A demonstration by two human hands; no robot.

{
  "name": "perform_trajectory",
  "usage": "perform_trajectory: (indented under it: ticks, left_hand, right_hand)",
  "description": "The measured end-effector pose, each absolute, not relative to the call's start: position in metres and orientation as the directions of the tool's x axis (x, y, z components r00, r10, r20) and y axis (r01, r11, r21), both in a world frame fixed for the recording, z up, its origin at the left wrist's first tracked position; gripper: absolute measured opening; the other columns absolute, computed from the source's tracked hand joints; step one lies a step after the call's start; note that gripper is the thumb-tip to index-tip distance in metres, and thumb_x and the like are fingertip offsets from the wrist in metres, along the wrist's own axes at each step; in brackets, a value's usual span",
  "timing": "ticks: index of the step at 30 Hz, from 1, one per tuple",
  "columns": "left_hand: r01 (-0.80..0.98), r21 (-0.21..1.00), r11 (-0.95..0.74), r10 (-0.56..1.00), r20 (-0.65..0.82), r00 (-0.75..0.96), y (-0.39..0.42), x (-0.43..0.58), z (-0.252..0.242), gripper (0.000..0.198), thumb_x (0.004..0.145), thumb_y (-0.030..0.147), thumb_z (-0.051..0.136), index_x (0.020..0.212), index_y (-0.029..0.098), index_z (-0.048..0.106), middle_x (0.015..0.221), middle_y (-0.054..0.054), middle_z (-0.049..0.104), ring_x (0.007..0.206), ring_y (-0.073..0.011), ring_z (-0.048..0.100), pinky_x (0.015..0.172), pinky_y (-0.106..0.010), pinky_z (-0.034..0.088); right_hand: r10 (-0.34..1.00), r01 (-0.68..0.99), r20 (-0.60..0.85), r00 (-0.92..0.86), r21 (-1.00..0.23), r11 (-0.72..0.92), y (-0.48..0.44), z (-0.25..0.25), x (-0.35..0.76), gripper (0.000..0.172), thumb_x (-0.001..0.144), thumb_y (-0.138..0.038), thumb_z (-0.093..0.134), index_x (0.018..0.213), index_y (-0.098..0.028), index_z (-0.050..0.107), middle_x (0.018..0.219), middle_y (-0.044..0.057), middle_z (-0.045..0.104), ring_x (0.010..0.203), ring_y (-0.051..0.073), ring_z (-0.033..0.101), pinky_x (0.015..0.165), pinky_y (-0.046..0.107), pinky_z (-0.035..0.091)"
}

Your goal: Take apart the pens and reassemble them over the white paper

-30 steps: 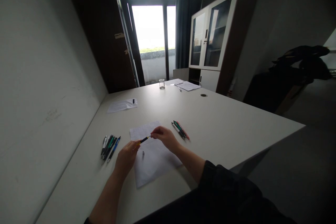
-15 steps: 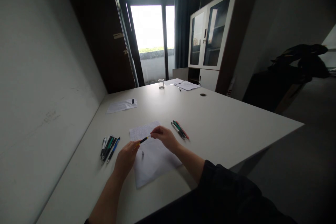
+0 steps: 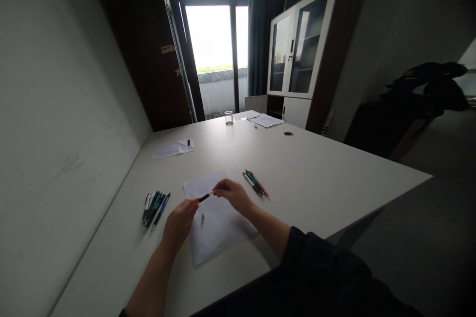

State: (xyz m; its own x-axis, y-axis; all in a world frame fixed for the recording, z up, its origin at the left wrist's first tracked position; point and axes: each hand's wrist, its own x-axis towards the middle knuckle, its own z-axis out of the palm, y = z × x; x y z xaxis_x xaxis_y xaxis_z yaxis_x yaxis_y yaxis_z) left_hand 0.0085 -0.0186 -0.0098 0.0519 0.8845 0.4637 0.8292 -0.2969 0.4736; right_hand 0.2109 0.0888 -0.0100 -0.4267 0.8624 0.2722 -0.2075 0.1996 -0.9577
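My left hand (image 3: 181,219) is closed on the barrel of a yellow and black pen (image 3: 204,198), which slants up to the right over white paper (image 3: 219,233). At the pen's thin tip, my right hand (image 3: 232,193) pinches with thumb and forefinger; whether it grips the refill or a small part there is too small to tell. A small metallic pen piece (image 3: 203,217) lies on the paper below the pen. Several pens (image 3: 154,209) lie bunched to the left of my left hand. Another group of pens (image 3: 255,183) rests just beyond my right hand.
A glass (image 3: 228,118) stands at the far edge of the white table (image 3: 316,173). Papers (image 3: 267,120) with a pen lie beside it, near a round hole (image 3: 288,133). Another sheet (image 3: 173,149) lies by the left wall.
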Motion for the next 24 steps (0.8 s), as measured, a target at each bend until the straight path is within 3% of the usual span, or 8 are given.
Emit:
perform_trajectory:
  ticks: [24]
  left_hand:
    - [0.836, 0.458, -0.303, 0.887, 0.457, 0.071, -0.0200, 0.0111, -0.0050, 0.028, 0.098, 0.029, 0.043, 0.119, 0.025, 0.061, 0.101, -0.006, 0.068, 0.086, -0.0196, 0.066, 0.073, -0.029, 0.052]
  right_hand:
    - [0.815, 0.002, 0.290, -0.502, -0.942, 0.336, 0.0834, -0.0063, 0.2140, 0.032, 0.081, -0.048, 0.067, 0.087, -0.017, 0.071, 0.072, 0.004, 0.071, 0.066, 0.015, 0.065, 0.066, 0.027, 0.053]
